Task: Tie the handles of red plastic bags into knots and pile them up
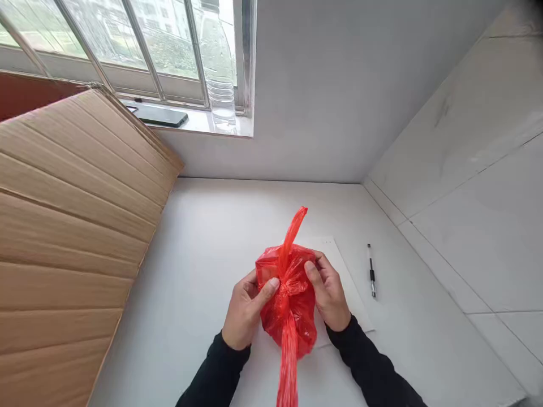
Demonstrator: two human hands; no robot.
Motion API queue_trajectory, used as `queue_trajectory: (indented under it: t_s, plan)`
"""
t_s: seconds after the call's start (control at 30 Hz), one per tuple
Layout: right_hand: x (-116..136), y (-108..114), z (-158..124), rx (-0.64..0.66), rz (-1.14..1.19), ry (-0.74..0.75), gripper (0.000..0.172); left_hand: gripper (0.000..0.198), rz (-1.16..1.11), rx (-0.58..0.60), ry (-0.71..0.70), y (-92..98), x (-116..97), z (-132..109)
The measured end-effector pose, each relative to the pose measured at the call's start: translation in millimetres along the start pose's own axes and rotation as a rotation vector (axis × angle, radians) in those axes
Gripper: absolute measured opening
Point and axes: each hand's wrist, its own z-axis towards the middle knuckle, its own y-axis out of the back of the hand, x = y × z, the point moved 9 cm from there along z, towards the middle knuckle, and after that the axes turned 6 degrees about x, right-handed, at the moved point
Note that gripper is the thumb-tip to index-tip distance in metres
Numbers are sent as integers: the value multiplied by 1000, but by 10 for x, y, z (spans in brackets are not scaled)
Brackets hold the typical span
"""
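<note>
Head view, forward and down: shows a red plastic bag (292, 302) at lower centre, between two hands, in front of a white table (190, 271) and a sheet of paper (326, 244). Note the gathered, twisted middle of the bag, with one loose end pointing up and a longer, crinkled strip running down to the lower edge of view. Resting on the paper or raised above: impossible to tell. Shows the left hand (242, 311) half curled around the near side, thumb laid beside the gathered middle, fingers mostly hidden behind; likewise the right hand (333, 297) on the opposite side, thumb pressed to the front, grasping the same bag. Includes, right of the paper, a pen (372, 274) lying apart from both hands. At left, note a large creased cardboard panel (76, 226); beyond, on the window sill (199, 121), a clear bottle (220, 76), upright, and a dark flat device (163, 116) beside the cardboard edge.
</note>
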Motion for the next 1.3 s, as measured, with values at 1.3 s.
queue_trajectory:
  t_s: [1.3]
  plan:
    - [-133, -39, -11, 112, 133, -165, 61, 49, -120, -220, -104, 33, -101, -3]
